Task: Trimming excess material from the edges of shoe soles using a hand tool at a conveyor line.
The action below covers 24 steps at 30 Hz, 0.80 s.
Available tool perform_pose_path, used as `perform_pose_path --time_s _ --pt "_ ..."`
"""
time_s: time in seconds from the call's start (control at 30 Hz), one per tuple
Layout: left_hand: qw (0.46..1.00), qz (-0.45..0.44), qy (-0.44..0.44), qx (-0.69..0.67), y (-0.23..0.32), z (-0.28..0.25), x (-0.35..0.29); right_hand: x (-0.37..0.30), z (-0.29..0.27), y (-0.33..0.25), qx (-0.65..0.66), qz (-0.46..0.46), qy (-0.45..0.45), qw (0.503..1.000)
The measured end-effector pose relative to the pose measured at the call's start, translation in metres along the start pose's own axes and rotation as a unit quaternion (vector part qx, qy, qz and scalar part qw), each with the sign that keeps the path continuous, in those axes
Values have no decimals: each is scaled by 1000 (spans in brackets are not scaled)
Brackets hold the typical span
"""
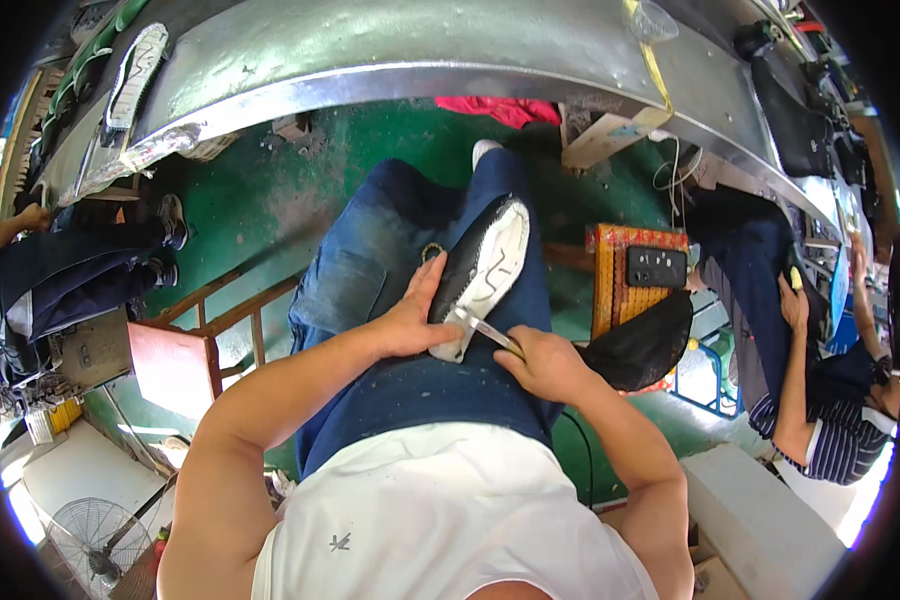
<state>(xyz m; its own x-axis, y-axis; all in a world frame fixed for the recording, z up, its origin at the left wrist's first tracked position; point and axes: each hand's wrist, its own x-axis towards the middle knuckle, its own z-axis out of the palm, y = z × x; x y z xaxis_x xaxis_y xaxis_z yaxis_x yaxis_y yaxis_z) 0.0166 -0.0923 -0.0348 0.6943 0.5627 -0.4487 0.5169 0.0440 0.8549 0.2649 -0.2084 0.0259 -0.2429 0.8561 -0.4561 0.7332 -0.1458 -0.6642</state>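
Note:
Across my thighs lies a black shoe (495, 262), its underside turned up. The underside is whitish, with a dark wavy line along the middle and stitches round the edge. My left hand (413, 316) holds the shoe at the near end, fingers along its left side and thumb on the underside. My right hand (548, 366) is closed round the handle of a slim silver metal tool (487, 329). The tool's bent tip touches or hovers just over the underside beside my left thumb; I cannot tell which. Its exact kind is unclear.
A metal-topped bench (400, 45) curves across the front, bearing another shoe (137, 75) at far left. At my right, a patterned stool (615, 290) carries a black phone (657, 267) and black cloth (642, 345). Co-workers sit on both sides. A fan (95, 540) stands lower left.

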Motion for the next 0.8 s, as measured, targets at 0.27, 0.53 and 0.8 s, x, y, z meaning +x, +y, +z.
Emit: perform_pose_path --time_s 0.27,0.53,0.8 --pt "972 -126 100 -171 39 -19 55 -4 -62 5 178 68 30 981" --pt "980 -47 156 -112 46 8 72 35 -85 13 84 61 -78 992" --pt "980 -28 196 -8 40 7 84 40 28 22 384 141 112 906"
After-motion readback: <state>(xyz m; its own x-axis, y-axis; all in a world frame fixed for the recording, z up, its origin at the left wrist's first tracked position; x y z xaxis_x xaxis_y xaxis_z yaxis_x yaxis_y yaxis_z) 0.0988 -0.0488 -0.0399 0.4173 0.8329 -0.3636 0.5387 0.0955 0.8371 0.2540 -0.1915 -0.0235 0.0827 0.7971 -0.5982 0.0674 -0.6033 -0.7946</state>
